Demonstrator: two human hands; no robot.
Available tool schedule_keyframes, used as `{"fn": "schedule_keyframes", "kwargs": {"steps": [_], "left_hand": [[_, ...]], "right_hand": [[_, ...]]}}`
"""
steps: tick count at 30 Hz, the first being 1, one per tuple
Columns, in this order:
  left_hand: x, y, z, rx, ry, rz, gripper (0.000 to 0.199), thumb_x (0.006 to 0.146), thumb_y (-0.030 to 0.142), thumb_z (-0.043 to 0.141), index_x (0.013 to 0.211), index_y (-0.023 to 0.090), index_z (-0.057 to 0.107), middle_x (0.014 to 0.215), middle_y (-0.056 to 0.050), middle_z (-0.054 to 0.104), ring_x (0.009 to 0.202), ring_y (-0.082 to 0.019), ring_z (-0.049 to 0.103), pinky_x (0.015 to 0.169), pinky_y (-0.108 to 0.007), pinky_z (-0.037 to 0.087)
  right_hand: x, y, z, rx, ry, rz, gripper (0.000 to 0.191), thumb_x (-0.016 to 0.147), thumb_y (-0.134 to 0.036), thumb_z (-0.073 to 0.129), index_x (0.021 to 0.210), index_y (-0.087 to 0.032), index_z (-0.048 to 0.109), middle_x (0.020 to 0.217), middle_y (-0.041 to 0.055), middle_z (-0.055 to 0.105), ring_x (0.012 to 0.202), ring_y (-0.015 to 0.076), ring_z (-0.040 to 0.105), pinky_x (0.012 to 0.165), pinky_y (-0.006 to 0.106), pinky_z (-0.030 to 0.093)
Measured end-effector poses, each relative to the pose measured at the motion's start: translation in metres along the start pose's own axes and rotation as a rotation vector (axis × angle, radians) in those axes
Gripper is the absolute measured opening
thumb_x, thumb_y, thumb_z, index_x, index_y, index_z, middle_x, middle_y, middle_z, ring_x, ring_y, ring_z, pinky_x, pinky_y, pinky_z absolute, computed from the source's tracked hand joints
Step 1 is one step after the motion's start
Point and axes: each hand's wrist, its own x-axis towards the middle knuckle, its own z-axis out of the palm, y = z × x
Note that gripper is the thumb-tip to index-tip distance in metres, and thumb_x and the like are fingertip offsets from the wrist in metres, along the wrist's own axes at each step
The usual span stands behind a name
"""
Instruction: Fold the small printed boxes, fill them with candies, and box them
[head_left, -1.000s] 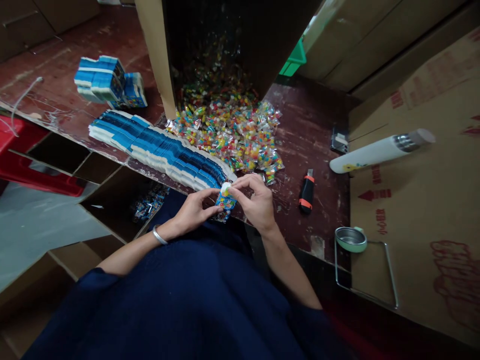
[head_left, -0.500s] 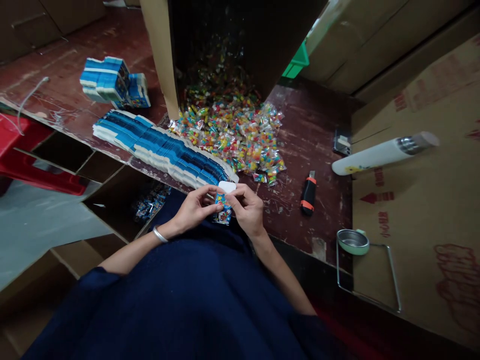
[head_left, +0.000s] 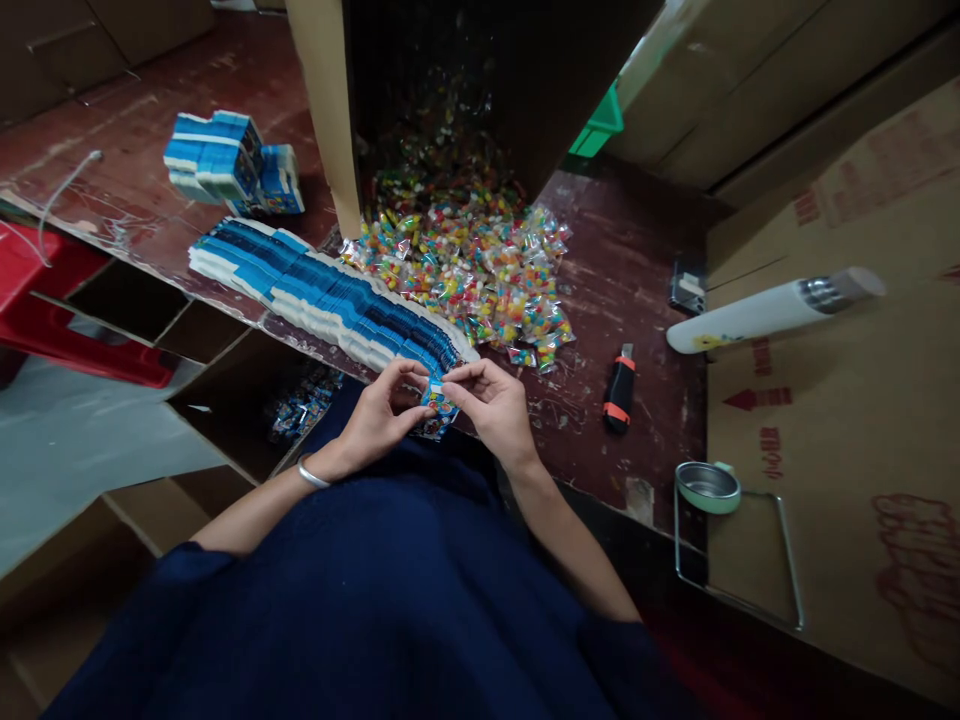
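Observation:
Between my two hands is a small blue printed candy box [head_left: 441,402], held over the table's front edge. My left hand [head_left: 386,410] pinches its left side between thumb and fingers. At its top, my right hand [head_left: 491,405] grips with thumb and forefinger by a small white flap. Just beyond my hands lies a long row of flat blue-and-white boxes [head_left: 322,295]. Behind that row spreads a heap of clear packets of colourful candies [head_left: 480,280], spilling from a large dark-mouthed carton [head_left: 322,110].
On the right lie a black-and-orange utility knife [head_left: 619,390], a white bottle [head_left: 750,318] and a green-rimmed metal bowl [head_left: 709,488] by a wire frame. Bundled blue boxes [head_left: 217,155] sit at the back left. An open carton [head_left: 247,400] with filled boxes stands below the edge.
The white top flap of the candy box stood up before and is now folded down, little of it showing. My right fingers have moved left onto the box's top.

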Motion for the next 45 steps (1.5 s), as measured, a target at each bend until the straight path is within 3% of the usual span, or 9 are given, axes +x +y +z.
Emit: {"fn": "schedule_keyframes", "kwargs": {"steps": [12, 16, 19, 22, 27, 33, 37, 41, 45], "left_hand": [[-0.007, 0.009, -0.012, 0.064, -0.107, -0.074, 0.034, 0.085, 0.033, 0.077, 0.113, 0.016, 0.068, 0.107, -0.007, 0.072, 0.077, -0.014, 0.073, 0.071, -0.024, 0.062], [-0.019, 0.028, -0.065, 0.334, -0.113, -0.102, 0.032, 0.089, 0.034, 0.071, 0.117, 0.019, 0.066, 0.111, -0.008, 0.071, 0.08, -0.017, 0.074, 0.073, -0.029, 0.063], [-0.028, 0.042, -0.116, 0.736, -0.07, -0.082, 0.032, 0.089, 0.035, 0.07, 0.119, 0.024, 0.069, 0.114, -0.007, 0.072, 0.097, -0.024, 0.073, 0.089, -0.04, 0.061], [-0.029, 0.049, -0.138, 0.904, 0.033, -0.056, 0.049, 0.084, 0.04, 0.075, 0.131, 0.026, 0.065, 0.124, -0.01, 0.07, 0.114, -0.031, 0.068, 0.101, -0.048, 0.055], [-0.013, 0.043, -0.093, 0.4, -0.059, -0.141, 0.038, 0.086, 0.048, 0.076, 0.107, 0.017, 0.07, 0.106, -0.009, 0.076, 0.099, -0.024, 0.072, 0.093, -0.039, 0.058], [0.007, 0.016, -0.016, -0.346, -0.211, -0.444, 0.044, 0.083, 0.054, 0.079, 0.092, 0.012, 0.068, 0.109, -0.015, 0.078, 0.103, -0.026, 0.075, 0.087, -0.035, 0.06], [0.019, 0.007, 0.004, -0.628, -0.216, -0.49, 0.046, 0.08, 0.055, 0.082, 0.095, 0.014, 0.068, 0.108, -0.013, 0.078, 0.104, -0.026, 0.076, 0.094, -0.038, 0.06], [0.023, 0.011, -0.002, -0.631, -0.231, -0.405, 0.055, 0.073, 0.045, 0.09, 0.115, 0.017, 0.069, 0.118, -0.013, 0.077, 0.11, -0.028, 0.075, 0.097, -0.038, 0.058], [0.018, 0.02, -0.013, -0.466, -0.386, -0.381, 0.062, 0.066, 0.041, 0.095, 0.119, 0.016, 0.073, 0.118, -0.013, 0.077, 0.111, -0.029, 0.073, 0.099, -0.036, 0.053]], "right_hand": [[-0.007, 0.001, -0.008, -0.176, -0.151, -0.227, 0.029, 0.098, -0.046, 0.063, 0.082, -0.023, 0.075, 0.102, 0.0057, 0.076, 0.096, 0.0216, 0.071, 0.089, 0.038, 0.057], [-0.012, 0.02, -0.028, -0.436, -0.124, -0.266, 0.039, 0.087, -0.047, 0.077, 0.12, -0.027, 0.069, 0.128, 0.01, 0.069, 0.12, 0.0286, 0.065, 0.093, 0.044, 0.06], [-0.017, 0.038, -0.036, -0.718, -0.124, -0.299, 0.043, 0.079, -0.037, 0.086, 0.115, -0.023, 0.067, 0.127, 0.0129, 0.07, 0.123, 0.0341, 0.064, 0.101, 0.054, 0.057], [-0.021, 0.048, -0.035, -0.849, -0.147, -0.344, 0.031, 0.082, -0.025, 0.081, 0.108, -0.022, 0.065, 0.13, 0.0138, 0.07, 0.122, 0.0343, 0.065, 0.104, 0.057, 0.055], [-0.028, 0.049, -0.035, -0.857, -0.116, -0.491, 0.01, 0.089, -0.016, 0.066, 0.097, -0.022, 0.066, 0.121, 0.0119, 0.076, 0.112, 0.0277, 0.074, 0.096, 0.045, 0.061], [-0.039, 0.033, -0.034, -0.877, 0.253, -0.805, 0.023, 0.087, -0.005, 0.063, 0.099, -0.024, 0.067, 0.103, 0.0079, 0.08, 0.093, 0.0225, 0.078, 0.085, 0.037, 0.065], [-0.047, 0.02, -0.022, -0.803, 0.105, -0.945, 0.03, 0.086, -0.003, 0.065, 0.105, -0.026, 0.068, 0.11, 0.0064, 0.079, 0.106, 0.0229, 0.077, 0.09, 0.037, 0.065], [-0.047, 0.01, -0.018, -0.606, -0.092, -0.729, 0.036, 0.093, -0.026, 0.07, 0.129, -0.027, 0.062, 0.118, 0.0078, 0.076, 0.107, 0.0241, 0.074, 0.09, 0.04, 0.065], [-0.035, -0.006, -0.022, -0.496, -0.196, -0.398, 0.063, 0.092, -0.049, 0.071, 0.146, -0.026, 0.05, 0.089, 0.0015, 0.07, 0.071, 0.0162, 0.067, 0.067, 0.03, 0.059]]}}
